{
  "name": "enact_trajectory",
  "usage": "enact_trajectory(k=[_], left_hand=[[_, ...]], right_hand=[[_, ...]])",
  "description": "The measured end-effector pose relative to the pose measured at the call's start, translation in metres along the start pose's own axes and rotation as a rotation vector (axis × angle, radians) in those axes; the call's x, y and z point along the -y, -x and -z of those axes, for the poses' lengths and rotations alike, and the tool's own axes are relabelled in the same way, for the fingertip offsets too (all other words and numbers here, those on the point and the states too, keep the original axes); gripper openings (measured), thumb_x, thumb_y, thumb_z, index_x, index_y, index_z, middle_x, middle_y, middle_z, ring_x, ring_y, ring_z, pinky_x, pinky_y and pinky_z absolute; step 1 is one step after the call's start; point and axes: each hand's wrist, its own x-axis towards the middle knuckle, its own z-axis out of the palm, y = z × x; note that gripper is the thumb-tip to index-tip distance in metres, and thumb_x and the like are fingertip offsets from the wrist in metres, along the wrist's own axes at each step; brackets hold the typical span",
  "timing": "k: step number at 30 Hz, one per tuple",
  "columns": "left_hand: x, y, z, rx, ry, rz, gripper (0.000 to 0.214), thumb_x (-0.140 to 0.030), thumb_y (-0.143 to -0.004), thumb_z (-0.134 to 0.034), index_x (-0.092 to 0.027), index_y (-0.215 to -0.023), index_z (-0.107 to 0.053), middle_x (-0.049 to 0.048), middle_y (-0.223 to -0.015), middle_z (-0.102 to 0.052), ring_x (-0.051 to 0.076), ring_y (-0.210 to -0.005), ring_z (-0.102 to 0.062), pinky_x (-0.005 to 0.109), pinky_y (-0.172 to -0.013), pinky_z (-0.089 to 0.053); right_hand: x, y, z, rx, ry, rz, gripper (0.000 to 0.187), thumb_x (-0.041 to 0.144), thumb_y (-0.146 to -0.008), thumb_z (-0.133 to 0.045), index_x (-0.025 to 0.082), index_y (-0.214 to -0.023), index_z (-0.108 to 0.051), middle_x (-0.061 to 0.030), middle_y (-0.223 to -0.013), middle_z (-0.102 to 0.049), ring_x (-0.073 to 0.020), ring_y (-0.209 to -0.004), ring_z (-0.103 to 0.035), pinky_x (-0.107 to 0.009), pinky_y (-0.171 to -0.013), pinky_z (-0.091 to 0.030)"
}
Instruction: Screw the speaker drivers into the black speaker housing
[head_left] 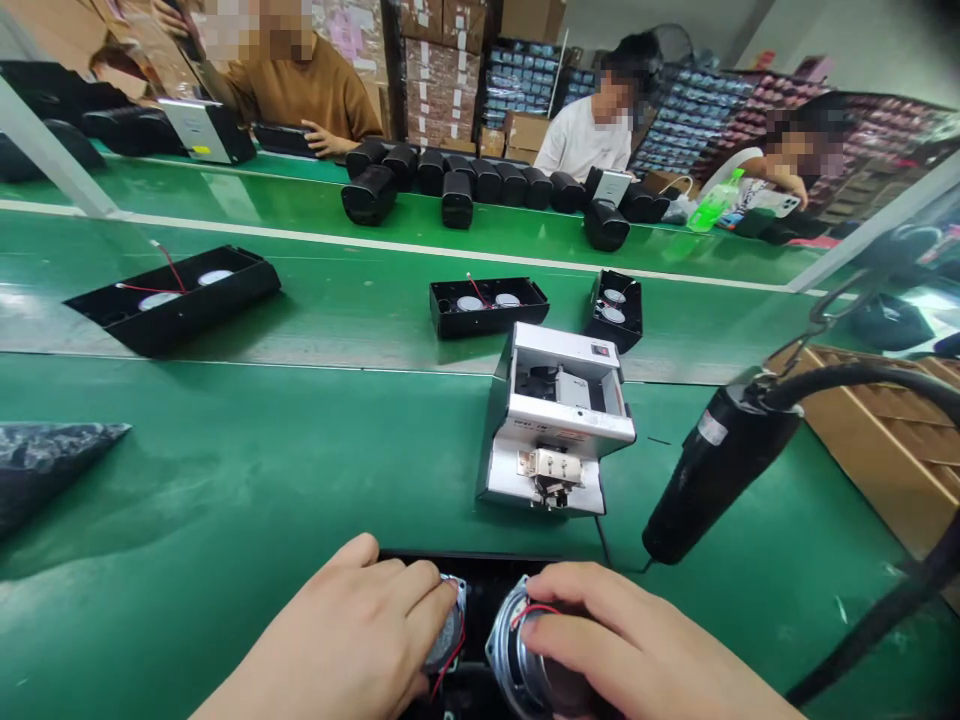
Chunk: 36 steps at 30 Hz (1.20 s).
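Note:
At the bottom centre lies a black speaker housing (480, 570), its lower part cut off by the frame edge. My left hand (352, 625) has its fingers curled over a round speaker driver (448, 640) in the housing's left part; a red wire runs beside it. Gripped in my right hand (637, 635) is a second speaker driver (511, 645), a silver-framed one, tilted over the housing's right part. Red wire shows by those fingertips too. My hand covers much of this driver, so I cannot tell whether it touches the housing.
A white screw feeder (555, 425) stands just beyond the housing. To its right hangs a black electric screwdriver (720, 470) on a cable. Open housings with drivers (487, 305) lie on the belt (337, 290). A cardboard box (877, 430) is at right; several people sit opposite.

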Motion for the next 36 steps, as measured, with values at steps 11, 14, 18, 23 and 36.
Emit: enact_trajectory(k=[11, 14, 18, 23, 36], left_hand=[[0.001, 0.002, -0.007, -0.01, -0.012, 0.015, 0.04, -0.027, -0.093, -0.09, -0.027, -0.13, -0.075, -0.0018, -0.122, -0.084, 0.025, -0.098, -0.078, 0.042, -0.088, -0.049], [0.004, 0.005, -0.009, -0.053, 0.001, -0.016, 0.033, -0.028, -0.099, -0.083, -0.027, -0.131, -0.074, -0.0025, -0.121, -0.085, 0.023, -0.096, -0.079, 0.042, -0.089, -0.049], [0.009, 0.007, -0.012, -0.107, 0.037, -0.043, 0.021, -0.026, -0.103, -0.075, -0.027, -0.124, -0.075, -0.0041, -0.114, -0.086, 0.02, -0.09, -0.079, 0.039, -0.083, -0.048], [0.007, 0.006, -0.011, -0.189, 0.018, -0.061, 0.017, -0.026, -0.106, -0.069, -0.024, -0.122, -0.075, -0.0027, -0.113, -0.087, 0.02, -0.088, -0.081, 0.039, -0.079, -0.048], [0.01, 0.009, -0.009, -0.342, -0.039, -0.074, 0.022, -0.015, -0.106, -0.057, -0.024, -0.117, -0.074, -0.0046, -0.108, -0.089, 0.018, -0.082, -0.083, 0.039, -0.082, -0.051]], right_hand=[[-0.013, -0.029, -0.025, -0.005, 0.296, 0.318, 0.031, 0.023, -0.119, -0.046, 0.021, -0.119, -0.077, 0.0012, -0.119, -0.087, -0.0164, -0.103, -0.082, -0.027, -0.099, -0.067], [-0.016, -0.03, -0.032, -0.005, 0.352, 0.334, 0.027, 0.023, -0.118, -0.051, 0.02, -0.12, -0.078, 0.0029, -0.12, -0.087, -0.0169, -0.103, -0.081, -0.028, -0.094, -0.068], [-0.012, -0.03, -0.028, -0.089, 0.443, 0.318, 0.039, 0.025, -0.12, -0.041, 0.023, -0.111, -0.079, 0.0038, -0.116, -0.087, -0.0188, -0.098, -0.08, -0.032, -0.075, -0.067], [-0.005, -0.025, -0.011, -0.167, 0.459, 0.222, 0.05, 0.034, -0.123, -0.027, 0.026, -0.113, -0.075, 0.0018, -0.107, -0.087, -0.0179, -0.083, -0.079, -0.034, -0.066, -0.059], [-0.013, -0.02, -0.023, -0.18, 0.395, 0.16, 0.051, 0.036, -0.123, -0.027, 0.025, -0.111, -0.075, 0.005, -0.11, -0.087, -0.0169, -0.084, -0.075, -0.039, -0.072, -0.051]])
